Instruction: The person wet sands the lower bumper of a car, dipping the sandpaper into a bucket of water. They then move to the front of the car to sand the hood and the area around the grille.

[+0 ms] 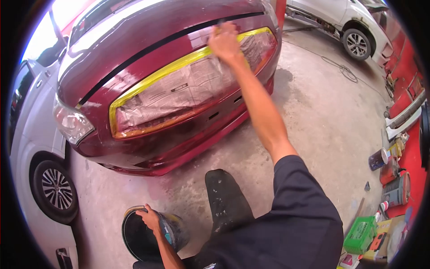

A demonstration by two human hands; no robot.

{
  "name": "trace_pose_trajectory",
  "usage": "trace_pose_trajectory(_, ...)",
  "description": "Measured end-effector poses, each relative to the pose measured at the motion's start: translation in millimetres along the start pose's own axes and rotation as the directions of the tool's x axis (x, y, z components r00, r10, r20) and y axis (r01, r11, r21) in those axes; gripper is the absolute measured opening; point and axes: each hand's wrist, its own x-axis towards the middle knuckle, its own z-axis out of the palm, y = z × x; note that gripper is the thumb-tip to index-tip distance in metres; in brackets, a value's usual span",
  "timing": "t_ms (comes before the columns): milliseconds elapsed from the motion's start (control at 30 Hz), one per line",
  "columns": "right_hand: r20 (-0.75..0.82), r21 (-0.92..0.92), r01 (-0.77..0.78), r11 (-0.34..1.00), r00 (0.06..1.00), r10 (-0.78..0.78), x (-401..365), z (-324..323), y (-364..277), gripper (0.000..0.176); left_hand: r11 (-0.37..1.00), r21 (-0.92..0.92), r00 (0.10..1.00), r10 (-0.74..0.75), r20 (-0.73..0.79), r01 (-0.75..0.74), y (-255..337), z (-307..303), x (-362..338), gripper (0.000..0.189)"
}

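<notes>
A dark red car front (179,139) has its grille area covered with newspaper (179,87), edged with yellow tape (156,80). Above it runs a black strip (148,47). My right hand (224,42) is on or just over the panel between that strip and the tape, blurred; its fingers are bent and whatever lies under them is too unclear to name. Low in the view, my left hand (149,218) has its fingers wrapped round the rim of a dark bucket (177,228). The bucket's inside is dark.
White vehicles stand at the left (40,130) and upper right (331,15). A hose or cable (345,71) lies on the concrete floor (322,134). Along the red wall at the right are cans (378,159), a pail (396,190) and a green box (360,235).
</notes>
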Motion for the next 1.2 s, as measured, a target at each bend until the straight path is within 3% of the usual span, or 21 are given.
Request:
trace_pose_trajectory(33, -0.197, 0.117, 0.079, 0.990, 0.979, -0.055, -16, 20, -9, 0.078, 0.999, 0.026, 0.999, -0.041, 0.012, 0.040, 9, -6, -5, 0.072)
trace_pose_trajectory(100, -0.179, -0.081, 0.390, 0.917, 0.900, -0.398, -56, 48, -33, 0.079, 0.998, 0.047, 0.997, -0.045, 0.064, 0.042, 9, -8, 1, 0.074)
trace_pose_trajectory(233, -0.236, 0.072, 0.076, 0.995, 0.970, -0.057, 16, 21, 51, 0.081, 0.999, 0.032, 0.997, 0.012, 0.080, -0.014, -11, 4, 13, 0.074)
trace_pose_trajectory(333, -0.230, 0.077, -0.191, 0.979, 0.952, 0.204, 50, 11, 85, 0.082, 0.997, 0.040, 0.997, -0.069, -0.045, 0.071, 10, 15, -12, 0.071)
trace_pose_trajectory(367, -0.233, 0.015, -0.143, 0.990, 0.962, 0.143, 41, 17, 74, 0.081, 0.994, 0.063, 0.996, -0.087, 0.012, 0.086, 22, 4, -16, 0.066)
trace_pose_trajectory(433, -0.211, -0.023, 0.163, 0.986, 0.964, -0.164, -8, 29, 32, 0.081, 0.991, 0.103, 0.997, -0.083, 0.005, 0.082, 17, 2, -12, 0.064)
trace_pose_trajectory(533, -0.181, 0.073, 0.154, 0.985, 0.974, -0.139, 7, 13, 68, 0.082, 0.991, 0.121, 0.998, -0.045, -0.050, 0.051, 12, 7, -9, 0.062)
trace_pose_trajectory(567, -0.122, 0.010, 0.057, 0.998, 0.991, -0.055, 33, -7, 100, 0.080, 0.993, 0.105, 0.997, -0.042, -0.065, 0.049, 13, 14, -10, 0.061)
trace_pose_trajectory(633, -0.136, 0.051, -0.162, 0.985, 0.976, 0.167, 82, -7, 166, 0.078, 0.995, 0.087, 0.996, -0.042, -0.084, 0.049, 10, 16, -11, 0.061)
trace_pose_trajectory(733, -0.204, -0.086, -0.088, 0.992, 0.977, 0.069, 74, 14, 142, 0.076, 0.995, 0.091, 0.997, -0.044, -0.071, 0.050, 7, 13, -10, 0.060)
trace_pose_trajectory(767, -0.229, -0.118, 0.053, 0.992, 0.970, -0.079, 47, 21, 107, 0.077, 0.994, 0.099, 0.997, -0.045, -0.069, 0.052, 6, 15, -11, 0.061)
trace_pose_trajectory(800, -0.176, -0.016, 0.215, 0.976, 0.961, -0.215, 10, 9, 70, 0.078, 0.993, 0.104, 0.996, -0.041, -0.074, 0.049, 10, 14, -7, 0.061)
trace_pose_trajectory(867, -0.209, 0.017, 0.240, 0.971, 0.950, -0.231, 16, 10, 91, 0.079, 0.991, 0.111, 0.995, -0.066, -0.071, 0.074, 13, 15, -12, 0.061)
trace_pose_trajectory(933, -0.108, 0.048, -0.141, 0.989, 0.983, 0.145, 51, -28, 146, 0.078, 0.995, 0.078, 0.994, -0.049, -0.096, 0.056, 5, 19, -5, 0.061)
trace_pose_trajectory(1000, -0.258, 0.045, -0.165, 0.985, 0.951, 0.171, 115, 21, 249, 0.075, 0.997, 0.066, 0.993, -0.042, -0.108, 0.050, 1, 23, -7, 0.061)
trace_pose_trajectory(1100, -0.113, 0.095, -0.086, 0.992, 0.989, 0.097, 56, -30, 158, 0.073, 0.994, 0.082, 0.995, -0.060, -0.075, 0.066, 8, 18, -7, 0.062)
trace_pose_trajectory(1200, -0.217, 0.039, 0.203, 0.978, 0.957, -0.190, 37, -8, 120, 0.071, 0.992, 0.075, 0.993, -0.100, -0.066, 0.105, 24, 13, -12, 0.064)
